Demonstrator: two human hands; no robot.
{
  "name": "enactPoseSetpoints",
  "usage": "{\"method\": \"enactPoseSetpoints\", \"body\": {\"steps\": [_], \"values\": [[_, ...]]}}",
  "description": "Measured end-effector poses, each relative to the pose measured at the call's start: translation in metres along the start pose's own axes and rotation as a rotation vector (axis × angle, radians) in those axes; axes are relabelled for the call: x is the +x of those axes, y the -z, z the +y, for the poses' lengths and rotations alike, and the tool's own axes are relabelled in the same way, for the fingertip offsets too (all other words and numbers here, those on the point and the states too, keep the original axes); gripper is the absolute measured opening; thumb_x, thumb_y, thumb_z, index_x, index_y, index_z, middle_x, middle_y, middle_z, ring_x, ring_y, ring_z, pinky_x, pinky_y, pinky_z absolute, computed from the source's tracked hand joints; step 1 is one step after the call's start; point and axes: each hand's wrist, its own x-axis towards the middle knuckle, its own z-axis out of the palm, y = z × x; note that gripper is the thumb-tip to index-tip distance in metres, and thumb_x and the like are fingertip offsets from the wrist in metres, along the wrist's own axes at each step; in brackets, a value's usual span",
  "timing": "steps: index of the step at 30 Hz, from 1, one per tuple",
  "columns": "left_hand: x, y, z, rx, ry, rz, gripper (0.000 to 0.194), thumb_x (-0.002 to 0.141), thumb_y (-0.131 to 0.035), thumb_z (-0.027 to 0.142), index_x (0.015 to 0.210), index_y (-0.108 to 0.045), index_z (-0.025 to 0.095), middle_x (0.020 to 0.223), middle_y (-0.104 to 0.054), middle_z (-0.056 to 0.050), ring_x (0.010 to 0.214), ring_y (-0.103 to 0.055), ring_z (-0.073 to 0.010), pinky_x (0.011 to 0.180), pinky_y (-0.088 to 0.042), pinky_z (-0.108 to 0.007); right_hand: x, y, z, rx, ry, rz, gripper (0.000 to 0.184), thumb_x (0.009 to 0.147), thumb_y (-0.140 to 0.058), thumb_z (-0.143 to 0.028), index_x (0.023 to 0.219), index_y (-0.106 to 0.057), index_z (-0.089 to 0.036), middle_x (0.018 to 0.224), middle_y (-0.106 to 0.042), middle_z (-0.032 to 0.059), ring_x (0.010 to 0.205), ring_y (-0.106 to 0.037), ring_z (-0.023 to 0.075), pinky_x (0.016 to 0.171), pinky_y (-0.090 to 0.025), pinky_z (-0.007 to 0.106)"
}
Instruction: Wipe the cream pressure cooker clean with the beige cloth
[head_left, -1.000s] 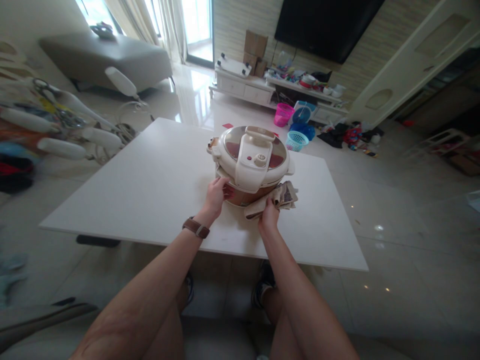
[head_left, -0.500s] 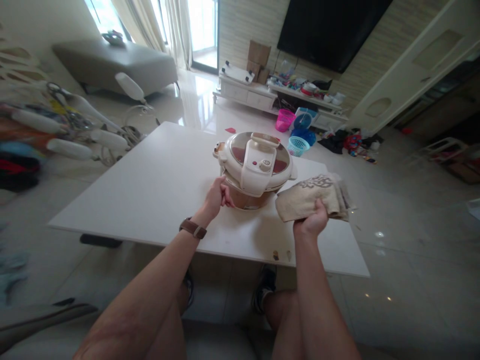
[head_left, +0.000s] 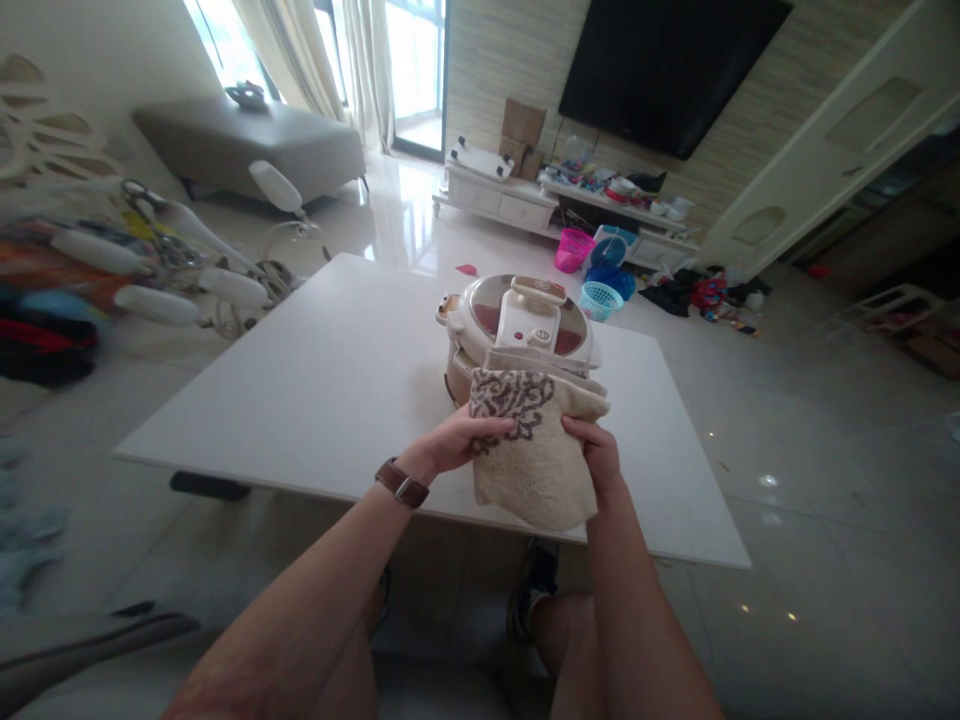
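Cloth: beige, folded in layers, dark scroll pattern at its upper left; cloth held up at the centre of the frame, in front of the cooker's lower part.
Left hand: grasping the cloth's left edge, thumb laid across the pattern; the other fingers mostly hidden behind.
Right hand: grasping the cloth's right edge, thumb on the near face; the remaining fingers partly hidden.
Watch: brown strap, on the left wrist, below centre.
Cooker: cream, lid on, dial and handle on top; upright, just above centre of the frame.
Table: white top, across the middle of the frame, bearing the cooker.
Baskets: pink basket and light-blue basket, on the floor, upper right of centre.
Television: black, on the wall, upper right.
Bench: grey, upper left.
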Motion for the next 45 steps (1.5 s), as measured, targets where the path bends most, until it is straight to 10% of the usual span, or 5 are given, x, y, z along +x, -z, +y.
{"method": "enactPoseSetpoints", "body": {"steps": [4, 10, 20, 33, 45], "values": [[-0.004, 0.011, 0.008, -0.024, 0.009, 0.106, 0.034, 0.063, -0.090, 0.023, 0.094, -0.078, 0.013, 0.092, -0.082, -0.018, 0.095, -0.079, -0.0389, 0.091, -0.063, -0.052, 0.018, 0.000, -0.001, -0.064, 0.011, -0.032, 0.021, 0.075, -0.075, -0.033, 0.090, -0.069, -0.020, 0.077, -0.072, 0.0014, 0.074, -0.069, 0.0204, 0.062, -0.058, 0.031], [-0.011, 0.040, 0.024, -0.119, -0.122, 0.396, 0.028, 0.069, -0.079, 0.025, 0.095, -0.079, 0.016, 0.096, -0.082, -0.016, 0.109, -0.077, -0.0430, 0.100, -0.061, -0.061, 0.061, 0.010, -0.009, 0.029, 0.203, 0.463, 0.010, 0.081, -0.063, -0.028, 0.088, -0.068, -0.022, 0.085, -0.067, -0.0042, 0.074, -0.062, 0.0088, 0.062, -0.049, 0.019], [-0.019, 0.029, 0.018, -0.172, -0.115, 0.480, 0.025, 0.068, -0.078, 0.018, 0.093, -0.078, 0.014, 0.100, -0.083, -0.015, 0.103, -0.079, -0.0371, 0.101, -0.063, -0.055, 0.076, 0.023, -0.010, 0.437, 0.099, 0.237, 0.026, 0.093, -0.052, -0.037, 0.109, -0.067, -0.021, 0.118, -0.072, 0.0074, 0.107, -0.069, 0.0159, 0.083, -0.060, 0.030], [-0.017, 0.008, -0.009, -0.203, -0.158, 0.478, 0.044, 0.062, -0.081, 0.016, 0.106, -0.077, 0.015, 0.098, -0.083, -0.012, 0.104, -0.079, -0.0353, 0.101, -0.063, -0.051, 0.078, 0.028, -0.008, 0.533, -0.009, 0.200, 0.033, 0.096, -0.048, -0.044, 0.105, -0.066, -0.018, 0.092, -0.070, 0.0064, 0.077, -0.065, 0.0153, 0.067, -0.059, 0.028], [-0.019, 0.023, 0.007, -0.190, -0.225, 0.564, 0.027, 0.063, -0.079, 0.017, 0.090, -0.076, 0.016, 0.094, -0.083, -0.010, 0.099, -0.079, -0.0333, 0.098, -0.065, -0.050, 0.044, 0.006, 0.037, 0.406, 0.044, 0.447, 0.037, 0.091, -0.046, -0.053, 0.067, -0.042, -0.024, 0.055, -0.043, -0.0055, 0.043, -0.037, 0.0094, 0.040, -0.031, 0.023]]}}
